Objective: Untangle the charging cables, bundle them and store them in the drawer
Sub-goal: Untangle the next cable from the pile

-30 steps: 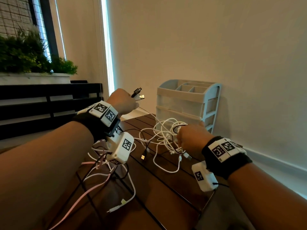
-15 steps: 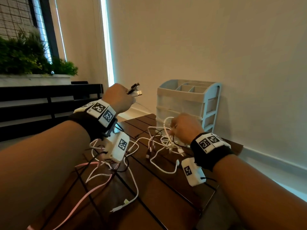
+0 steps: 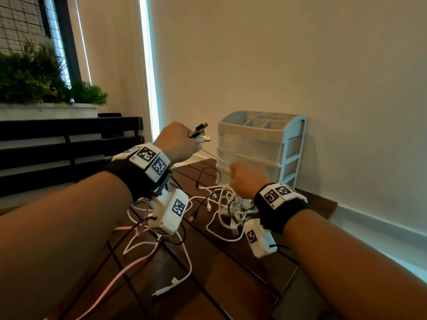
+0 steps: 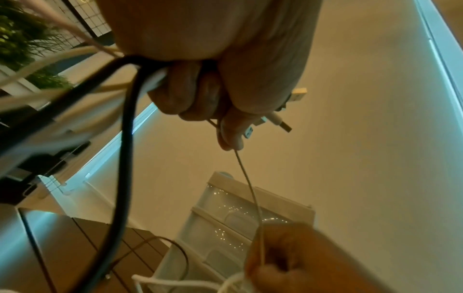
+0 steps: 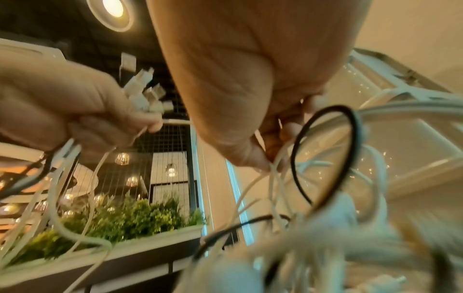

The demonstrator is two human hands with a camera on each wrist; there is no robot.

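Nearest the viewer, a pink cable (image 3: 129, 269) and a white cable (image 3: 184, 271) trail loose across the dark slatted tabletop (image 3: 231, 269). Above it, the left hand (image 3: 178, 142) is raised with its fingers (image 4: 190, 95) clenched around a bunch of USB plug ends (image 3: 201, 135), black and white cords hanging from the fist, while the right hand (image 3: 248, 179) pinches a thin white strand (image 4: 248, 188) stretched taut between the two hands, over a tangle of white charging cables (image 3: 228, 204). Farther back, a pale plastic drawer unit (image 3: 254, 148) stands on the tabletop against the wall, drawers closed.
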